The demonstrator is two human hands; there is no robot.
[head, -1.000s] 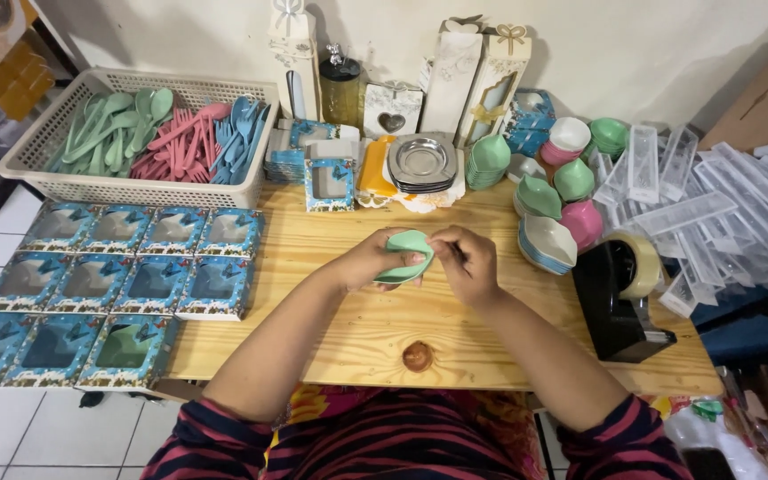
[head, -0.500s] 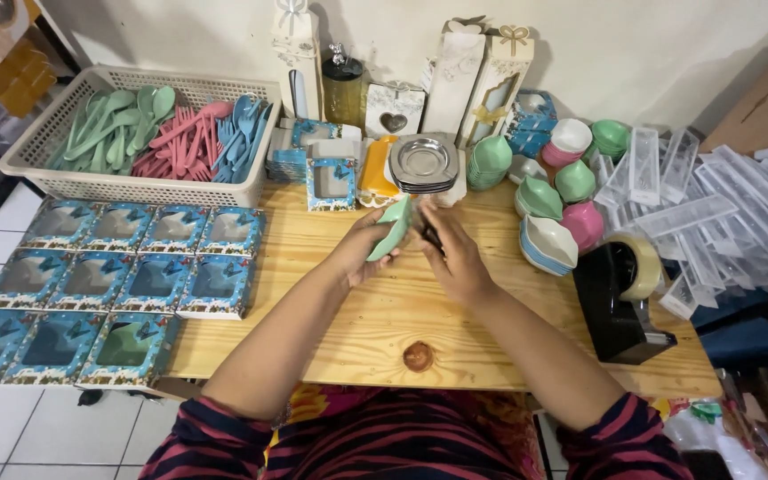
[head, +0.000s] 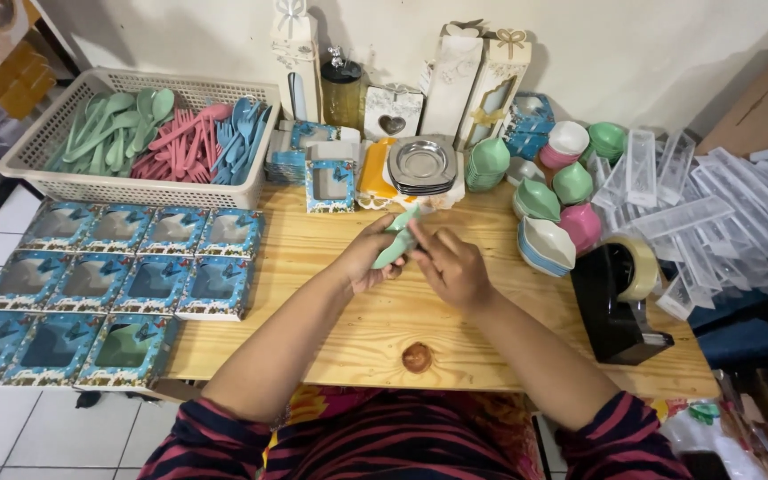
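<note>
Wooden boards make up the table, and it stands against a white wall. Both hands meet over the middle of the table. The left hand is curled around a small green bowl and holds it up on its edge, just above the wood. The right hand is beside it, with its fingers bent and the fingertips touching the bowl's rim. Right behind the hands sits a stack of shiny metal plates. To the left, a pale basket is full of green, pink and blue spoons and forks. Blue gift boxes with clear windows lie in rows at the left end of the table. To the right are more bowls in green, pink and white, and a black tape holder stands near the right edge
</note>
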